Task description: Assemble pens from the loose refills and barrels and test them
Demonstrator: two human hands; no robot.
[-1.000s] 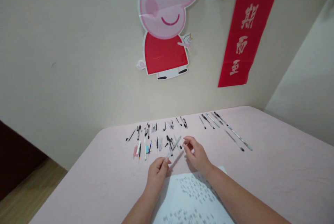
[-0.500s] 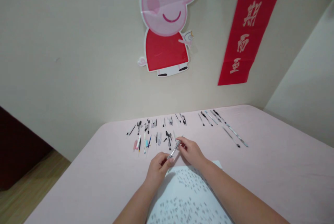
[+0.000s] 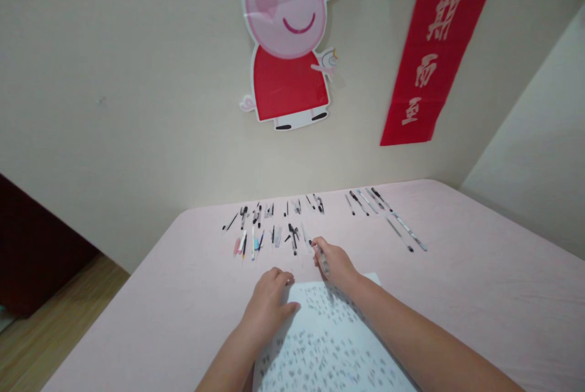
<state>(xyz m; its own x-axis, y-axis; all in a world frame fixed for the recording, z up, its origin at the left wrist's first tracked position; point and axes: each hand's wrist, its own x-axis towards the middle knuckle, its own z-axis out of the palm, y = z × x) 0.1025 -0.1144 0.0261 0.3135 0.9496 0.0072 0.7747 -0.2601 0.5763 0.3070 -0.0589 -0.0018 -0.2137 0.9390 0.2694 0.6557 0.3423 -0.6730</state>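
Observation:
My right hand (image 3: 336, 264) is closed round a pen (image 3: 323, 260) with a clear barrel, just beyond the paper's far edge. My left hand (image 3: 273, 297) lies at the left edge of the handwritten paper (image 3: 329, 343), thumb and fingers apart, holding nothing. Close beyond the right hand lies a thin pen part (image 3: 305, 235). Left of that is a group of black pen pieces (image 3: 293, 239). Further left are a blue cap (image 3: 256, 244) and a pink cap (image 3: 236, 246) among several slim pieces.
Several whole pens (image 3: 365, 202) lie at the back right, with a long patterned pen (image 3: 410, 231) nearer. More pen parts (image 3: 256, 215) line the back left. The pink-covered table (image 3: 479, 294) meets a wall bearing a cartoon pig cutout (image 3: 290, 84) and a red banner (image 3: 439, 57).
My left hand has let go of the pen and come down onto the paper's edge, fingers spread. The pen stays in my right hand, turned more upright.

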